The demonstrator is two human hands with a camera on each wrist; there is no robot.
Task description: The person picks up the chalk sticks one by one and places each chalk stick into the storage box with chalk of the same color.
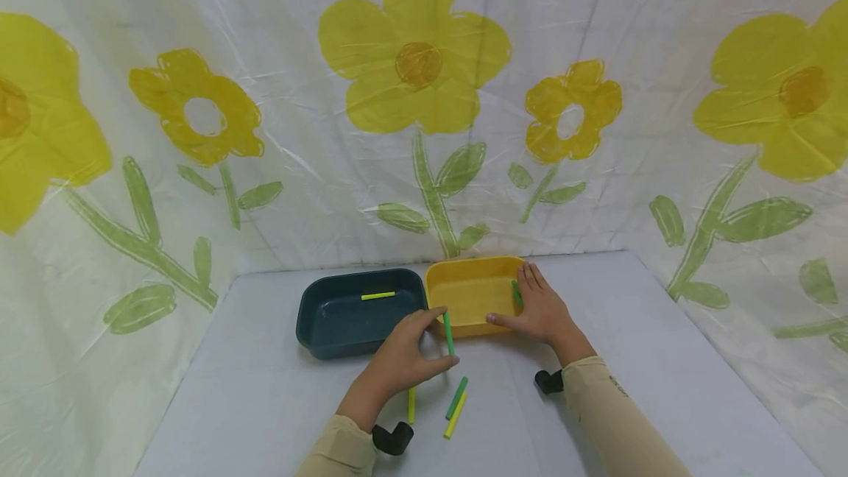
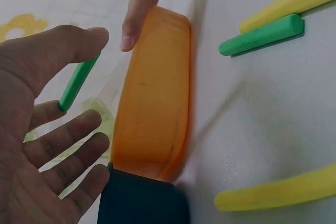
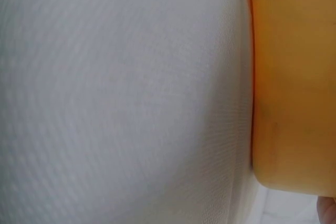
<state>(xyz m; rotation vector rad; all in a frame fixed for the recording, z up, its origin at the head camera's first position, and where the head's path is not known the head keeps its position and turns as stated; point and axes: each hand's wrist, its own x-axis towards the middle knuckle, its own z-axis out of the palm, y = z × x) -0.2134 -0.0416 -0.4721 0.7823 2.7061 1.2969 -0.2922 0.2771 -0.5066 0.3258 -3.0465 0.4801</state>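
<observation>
A: What does the head view show?

B: Near the centre, the left hand (image 1: 400, 355) pinches a green stick (image 1: 449, 333) between thumb and fingertips, in front of the yellow bin (image 1: 467, 293). The right hand (image 1: 545, 313) rests at that bin's right end, fingers straight, thumb spread apart.

A: And around them?

B: A second green stick (image 1: 517, 294) is in the yellow bin. Left of centre, the dark teal bin (image 1: 338, 319) touches it and holds a yellow stick (image 1: 377, 296). At lower centre, more green and yellow sticks (image 1: 456, 398) lie on the bench (image 1: 232, 396).

A: The left wrist view?

B: The pinched stick stands at left, between thumb and forefinger; the other fingers are loosely extended. Loose sticks lie at upper and lower right.

A: The right wrist view?

B: The yellow bin's wall fills the right side. One fingertip shows at lower right; I can't tell the hand's pose from there.
</observation>
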